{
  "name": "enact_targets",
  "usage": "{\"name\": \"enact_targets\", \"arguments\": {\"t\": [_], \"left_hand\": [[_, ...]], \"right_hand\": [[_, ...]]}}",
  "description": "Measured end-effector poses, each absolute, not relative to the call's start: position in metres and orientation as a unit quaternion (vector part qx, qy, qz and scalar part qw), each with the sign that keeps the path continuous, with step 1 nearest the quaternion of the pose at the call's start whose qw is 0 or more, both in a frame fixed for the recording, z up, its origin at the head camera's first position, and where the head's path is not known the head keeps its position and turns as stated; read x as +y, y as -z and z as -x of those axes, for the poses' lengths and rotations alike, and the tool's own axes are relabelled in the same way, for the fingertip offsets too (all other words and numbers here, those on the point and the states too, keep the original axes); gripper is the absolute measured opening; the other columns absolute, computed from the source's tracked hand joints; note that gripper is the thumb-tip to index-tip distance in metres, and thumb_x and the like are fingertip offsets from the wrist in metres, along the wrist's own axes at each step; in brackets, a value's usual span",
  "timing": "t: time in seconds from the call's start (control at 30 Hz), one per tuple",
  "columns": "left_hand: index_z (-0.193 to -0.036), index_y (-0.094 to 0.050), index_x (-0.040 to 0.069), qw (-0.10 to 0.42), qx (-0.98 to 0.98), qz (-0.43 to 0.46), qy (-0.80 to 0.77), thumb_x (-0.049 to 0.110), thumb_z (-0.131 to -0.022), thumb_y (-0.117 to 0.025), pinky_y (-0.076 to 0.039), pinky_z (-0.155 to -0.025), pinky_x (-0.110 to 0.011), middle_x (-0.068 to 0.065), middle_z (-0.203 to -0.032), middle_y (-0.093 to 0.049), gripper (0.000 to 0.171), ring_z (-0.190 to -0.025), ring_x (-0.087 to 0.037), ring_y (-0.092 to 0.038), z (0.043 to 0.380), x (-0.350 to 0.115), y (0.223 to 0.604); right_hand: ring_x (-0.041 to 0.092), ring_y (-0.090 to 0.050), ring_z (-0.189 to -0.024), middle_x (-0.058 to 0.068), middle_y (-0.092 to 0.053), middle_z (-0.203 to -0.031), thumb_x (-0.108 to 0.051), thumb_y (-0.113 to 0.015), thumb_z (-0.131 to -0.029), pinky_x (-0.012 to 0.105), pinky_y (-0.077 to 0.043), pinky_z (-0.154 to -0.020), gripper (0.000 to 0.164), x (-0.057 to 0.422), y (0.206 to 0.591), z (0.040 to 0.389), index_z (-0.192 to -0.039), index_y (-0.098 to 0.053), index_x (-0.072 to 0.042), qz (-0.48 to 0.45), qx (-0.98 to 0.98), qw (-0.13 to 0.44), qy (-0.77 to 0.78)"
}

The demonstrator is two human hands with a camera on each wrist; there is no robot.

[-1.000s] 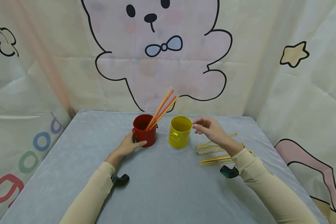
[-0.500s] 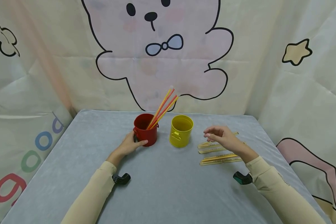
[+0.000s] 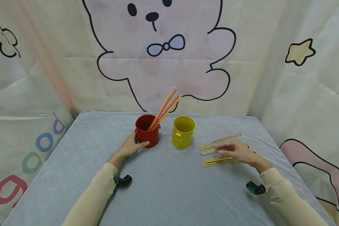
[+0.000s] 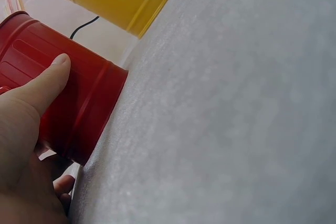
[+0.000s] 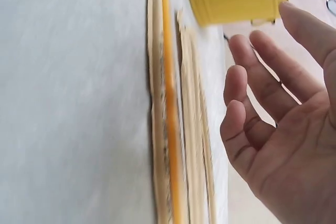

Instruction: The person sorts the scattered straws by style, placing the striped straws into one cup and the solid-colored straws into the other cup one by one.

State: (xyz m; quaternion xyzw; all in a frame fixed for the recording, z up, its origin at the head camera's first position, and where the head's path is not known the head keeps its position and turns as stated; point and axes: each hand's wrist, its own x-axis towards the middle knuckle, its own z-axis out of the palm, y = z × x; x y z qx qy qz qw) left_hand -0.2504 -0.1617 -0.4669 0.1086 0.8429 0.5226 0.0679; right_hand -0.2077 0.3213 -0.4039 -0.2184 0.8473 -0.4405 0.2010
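Note:
My left hand (image 3: 127,150) grips a small red bucket (image 3: 147,137) low on its side. In the left wrist view the thumb (image 4: 50,80) lies along the bucket wall and the other fingers go behind it. Several red and yellow sticks (image 3: 164,110) lean out of this bucket to the right. Over paper-wrapped chopsticks (image 3: 220,140) on the right hovers my right hand (image 3: 237,152), its fingers loosely bent and holding nothing. The right wrist view shows an orange-yellow stick (image 5: 170,85) among the wrappers below that hand. Between the hands stands a yellow bucket (image 3: 181,138), upright.
A grey-blue cloth (image 3: 169,188) covers the table. Behind it hangs a curtain (image 3: 82,72) printed with a cartoon bear, close to the back edge. Dark wrist devices (image 3: 122,180) show at both sleeves.
The right hand has moved away from the yellow bucket's rim, rightward and down to above the wrapped chopsticks. My left hand keeps its hold on the red bucket.

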Motion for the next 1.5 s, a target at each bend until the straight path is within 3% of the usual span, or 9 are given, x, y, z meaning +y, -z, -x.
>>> {"name": "enact_targets", "arguments": {"t": [0.1,0.3,0.6,0.83,1.07,1.5], "left_hand": [[-0.156,-0.031,0.01,0.066,0.843,-0.11,-0.523,0.033,-0.09,-0.076,-0.023,-0.125,-0.059,-0.012,-0.161,-0.038,0.083,-0.153,-0.032,-0.028,0.25,-0.162,0.467],[-0.156,-0.03,0.01,0.064,0.843,-0.114,-0.522,0.032,-0.09,-0.076,-0.023,-0.125,-0.058,-0.012,-0.162,-0.038,0.083,-0.154,-0.032,-0.028,0.251,-0.161,0.467],[-0.157,-0.029,0.01,0.068,0.841,-0.112,-0.525,0.031,-0.09,-0.076,-0.023,-0.125,-0.058,-0.012,-0.163,-0.036,0.084,-0.154,-0.033,-0.027,0.251,-0.162,0.467],[-0.157,-0.029,0.011,0.074,0.844,-0.108,-0.52,0.034,-0.09,-0.076,-0.023,-0.125,-0.059,-0.011,-0.163,-0.036,0.086,-0.154,-0.032,-0.027,0.252,-0.163,0.469],[-0.157,-0.03,0.012,0.072,0.845,-0.104,-0.52,0.036,-0.09,-0.077,-0.022,-0.125,-0.059,-0.011,-0.163,-0.037,0.085,-0.154,-0.032,-0.027,0.252,-0.163,0.469],[-0.153,-0.035,0.006,0.051,0.836,-0.127,-0.532,0.026,-0.09,-0.078,-0.03,-0.123,-0.054,-0.015,-0.156,-0.045,0.079,-0.149,-0.033,-0.038,0.253,-0.162,0.471]], "right_hand": [[0.0,-0.066,-0.113,0.029,-0.064,-0.132,-0.014,-0.057,-0.104,0.019,-0.056,-0.09,0.04,0.333,0.406,0.206,-0.133,-0.058,0.012,0.23,0.838,0.214,0.447],[0.0,-0.067,-0.109,0.012,-0.072,-0.125,-0.008,-0.058,-0.102,0.019,-0.056,-0.084,0.036,0.352,0.415,0.203,-0.129,-0.058,0.016,0.252,0.825,0.219,0.456],[0.001,-0.066,-0.109,0.036,-0.063,-0.125,-0.004,-0.059,-0.1,0.016,-0.056,-0.084,0.03,0.363,0.425,0.206,-0.123,-0.064,0.014,0.279,0.823,0.22,0.444],[0.003,-0.069,-0.104,0.039,-0.064,-0.119,-0.001,-0.06,-0.098,0.018,-0.058,-0.081,0.027,0.362,0.428,0.207,-0.119,-0.064,0.017,0.294,0.823,0.201,0.443],[0.001,-0.068,-0.086,0.027,-0.074,-0.104,0.002,-0.068,-0.093,0.021,-0.057,-0.066,0.017,0.354,0.428,0.205,-0.107,-0.073,0.009,0.323,0.863,0.119,0.371],[0.002,-0.046,-0.06,0.013,-0.069,-0.08,-0.002,-0.075,-0.088,0.02,-0.042,-0.052,0.007,0.343,0.427,0.204,-0.092,-0.074,0.003,0.284,0.895,0.112,0.324]]}}
